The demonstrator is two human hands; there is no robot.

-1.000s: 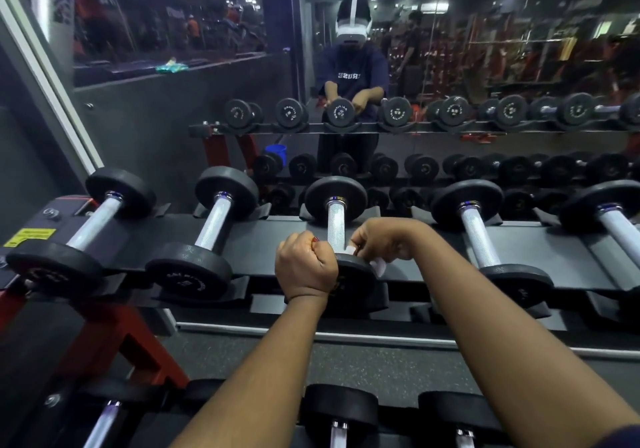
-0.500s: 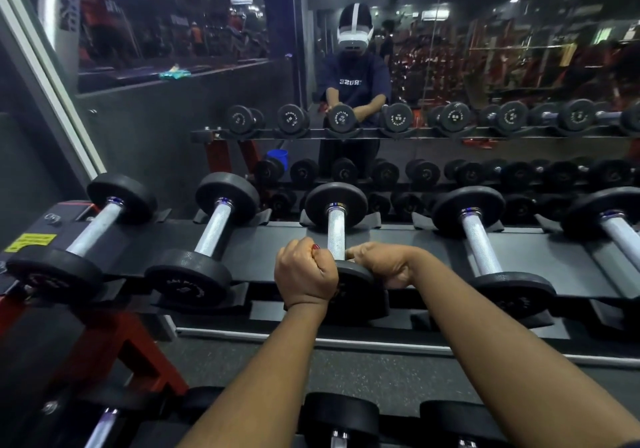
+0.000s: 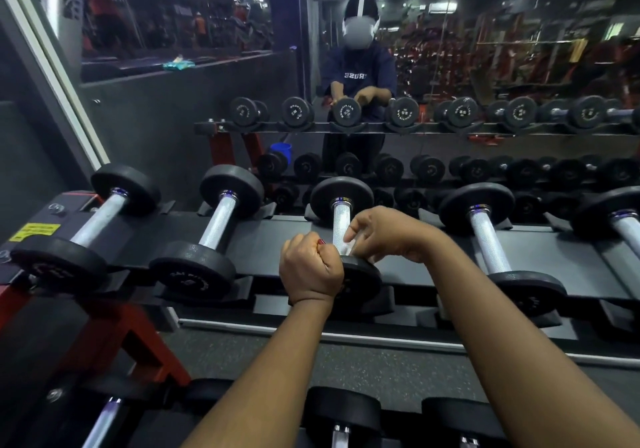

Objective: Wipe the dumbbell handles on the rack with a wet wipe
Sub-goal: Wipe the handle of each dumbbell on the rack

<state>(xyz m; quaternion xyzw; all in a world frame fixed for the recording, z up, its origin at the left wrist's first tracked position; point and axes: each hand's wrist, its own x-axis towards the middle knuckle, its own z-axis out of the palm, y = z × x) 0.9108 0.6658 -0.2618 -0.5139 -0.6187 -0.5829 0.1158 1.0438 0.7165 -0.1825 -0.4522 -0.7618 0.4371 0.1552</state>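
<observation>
My right hand (image 3: 384, 236) pinching a thin pale wipe (image 3: 347, 246) against the knurled silver handle (image 3: 341, 217), my left hand (image 3: 311, 269) fisted just beside, on the round black weight (image 3: 362, 279).

Upper shelf (image 3: 433, 240) of the rack carries five dumbbells side by side, handles running front to back. From the left: first dumbbell (image 3: 100, 221), second dumbbell (image 3: 218, 221), middle dumbbell (image 3: 325, 198), fourth dumbbell (image 3: 490, 245), and fifth dumbbell (image 3: 627, 231) at the right edge of view. A label (image 3: 34, 232) sits on the shelf's left end, beside the first dumbbell.

The left hand (image 3: 310, 271) is closed at the near end of the middle dumbbell, left of its handle (image 3: 340, 221) and against the near weight. The right hand (image 3: 381, 236) is just right of the handle and slightly farther back, pinching a wipe (image 3: 346, 246) against it.

Lower dumbbells (image 3: 341, 411) lie nearer and below, with floor (image 3: 381, 371) between the tiers. A mirror (image 3: 485, 67) stands behind the rack.
</observation>
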